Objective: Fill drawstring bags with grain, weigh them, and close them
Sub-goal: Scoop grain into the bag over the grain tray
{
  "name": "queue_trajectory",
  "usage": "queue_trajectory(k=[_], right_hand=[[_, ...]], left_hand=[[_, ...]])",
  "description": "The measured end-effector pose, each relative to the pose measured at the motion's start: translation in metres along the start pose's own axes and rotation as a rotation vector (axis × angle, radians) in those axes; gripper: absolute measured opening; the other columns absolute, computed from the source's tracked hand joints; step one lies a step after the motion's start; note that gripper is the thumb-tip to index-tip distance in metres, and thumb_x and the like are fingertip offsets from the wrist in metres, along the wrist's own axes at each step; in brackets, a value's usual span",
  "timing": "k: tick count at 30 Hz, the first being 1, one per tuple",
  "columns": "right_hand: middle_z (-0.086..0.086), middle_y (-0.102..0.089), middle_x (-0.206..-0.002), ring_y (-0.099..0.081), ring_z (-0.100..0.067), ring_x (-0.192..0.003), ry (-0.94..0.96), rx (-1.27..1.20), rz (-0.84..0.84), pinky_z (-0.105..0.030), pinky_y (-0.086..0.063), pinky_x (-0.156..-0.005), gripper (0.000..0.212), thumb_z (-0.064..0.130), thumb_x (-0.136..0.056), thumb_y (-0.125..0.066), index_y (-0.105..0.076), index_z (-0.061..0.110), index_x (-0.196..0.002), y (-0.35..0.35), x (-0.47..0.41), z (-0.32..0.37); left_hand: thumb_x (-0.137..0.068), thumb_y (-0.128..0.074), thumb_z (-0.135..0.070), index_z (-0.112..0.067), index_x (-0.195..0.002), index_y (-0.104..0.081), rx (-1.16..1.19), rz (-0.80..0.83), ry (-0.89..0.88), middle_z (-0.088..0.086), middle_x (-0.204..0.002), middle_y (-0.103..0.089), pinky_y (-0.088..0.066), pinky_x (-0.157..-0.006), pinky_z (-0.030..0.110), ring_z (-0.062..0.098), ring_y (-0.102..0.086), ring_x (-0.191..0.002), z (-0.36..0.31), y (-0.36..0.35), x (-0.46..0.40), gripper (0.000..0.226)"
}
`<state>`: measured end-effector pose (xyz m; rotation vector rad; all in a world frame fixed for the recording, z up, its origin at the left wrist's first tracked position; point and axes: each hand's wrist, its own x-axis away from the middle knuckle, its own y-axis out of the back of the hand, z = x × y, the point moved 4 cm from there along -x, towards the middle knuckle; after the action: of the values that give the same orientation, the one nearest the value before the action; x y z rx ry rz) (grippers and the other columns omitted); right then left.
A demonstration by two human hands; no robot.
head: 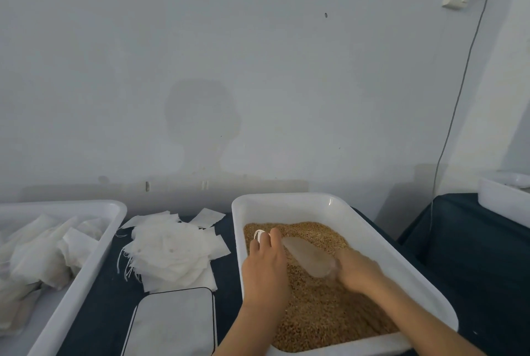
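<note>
dark-clothed surface (459,241), white wall. left hand (265,264) pinches a bag (259,235) over the grain tub (286,203); right hand (358,269) grips the scoop (307,258). advise holding the mouth wide and pouring low.

I see a table (109,295) under a dark blue cloth filling the lower part of the frame. On it at lower left sits a white tray (86,264) of filled bags. Right of that, at lower centre, lies a loose pile of empty white bags (169,252) (strings trailing off its left edge), and just below it a flat white scale (175,324). At lower right rests a big white tub (372,238) of grain. A second dark-covered surface (464,241) at far right carries another white tray (502,203).
</note>
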<state>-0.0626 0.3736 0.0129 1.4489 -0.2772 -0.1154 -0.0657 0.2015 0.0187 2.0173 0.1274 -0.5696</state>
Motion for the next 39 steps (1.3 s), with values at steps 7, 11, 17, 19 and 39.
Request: queue_trajectory(k=[7,11,17,19,39], right_hand=[[0.021,-0.052,-0.092,-0.056,-0.011,-0.096,0.048,0.207,0.089,-0.034,-0.048,-0.086,0.017,0.029,-0.079,-0.072,-0.058,0.038,-0.080,0.090,0.030,-0.027],[0.015,-0.055,-0.118,-0.054,-0.010,-0.103,0.079,0.482,0.222,-0.016,-0.036,-0.065,0.030,0.024,-0.079,-0.073,-0.065,0.032,-0.107,0.109,0.053,-0.028],[-0.002,-0.065,-0.120,-0.062,-0.014,-0.103,0.120,0.639,0.452,-0.021,-0.042,-0.081,0.041,0.027,-0.088,-0.064,-0.059,0.013,-0.126,0.086,0.066,-0.006],[-0.005,-0.066,-0.118,-0.063,-0.014,-0.102,0.159,0.668,0.509,-0.018,-0.040,-0.077,0.042,0.030,-0.092,-0.057,-0.057,0.007,-0.127,0.072,0.061,0.000],[0.018,-0.057,-0.084,-0.056,0.001,-0.083,0.195,0.024,-0.119,-0.016,-0.044,-0.080,0.015,0.018,-0.089,-0.059,-0.065,0.031,-0.086,0.009,0.034,0.004]], left_hand=[[-0.086,-0.042,0.003,-0.015,-0.121,-0.036,0.018,0.032,-0.014,-0.001,-0.119,-0.044,-0.038,-0.073,0.022,0.015,-0.042,-0.105,0.002,-0.002,0.001,0.039],[-0.088,-0.040,0.002,-0.014,-0.122,-0.036,-0.003,0.037,-0.034,-0.001,-0.120,-0.044,-0.037,-0.074,0.023,0.015,-0.042,-0.105,0.000,-0.002,0.002,0.038],[-0.089,-0.041,0.000,-0.015,-0.122,-0.036,-0.009,0.036,-0.048,-0.001,-0.119,-0.045,-0.037,-0.077,0.023,0.015,-0.042,-0.103,-0.001,-0.001,0.003,0.036],[-0.090,-0.041,-0.002,-0.015,-0.122,-0.036,-0.009,0.037,-0.048,-0.002,-0.118,-0.045,-0.035,-0.074,0.022,0.014,-0.041,-0.102,-0.001,-0.001,0.003,0.035],[-0.099,-0.034,-0.010,-0.018,-0.123,-0.039,-0.010,0.010,-0.055,-0.001,-0.119,-0.049,-0.038,-0.082,0.024,0.015,-0.044,-0.105,0.003,-0.007,0.001,0.026]])
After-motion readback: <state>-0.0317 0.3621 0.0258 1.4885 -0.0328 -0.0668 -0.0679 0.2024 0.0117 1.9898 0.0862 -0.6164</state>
